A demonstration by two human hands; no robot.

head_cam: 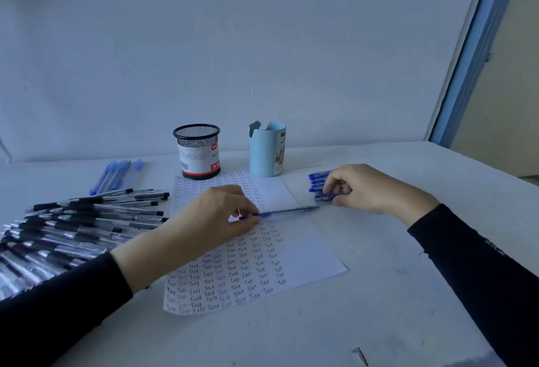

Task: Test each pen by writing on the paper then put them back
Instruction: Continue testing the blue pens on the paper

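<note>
A white paper (306,253) covered with rows of the handwritten word "Test" lies on the table. My left hand (204,229) pinches one end of a blue pen (285,211) that lies blurred across the sheet. To the right, my right hand (367,188) rests over a small row of blue pens (318,184), its fingers curled on the nearest one (325,198). A large pile of black pens (87,220) spreads at the left, with a few blue pens (116,172) behind it.
A black mesh pen cup (198,152) and a light blue holder (267,149) stand behind the paper near the wall. A small screw (360,355) lies near the table's front edge. The table edge runs at the far right by a blue door frame (472,54).
</note>
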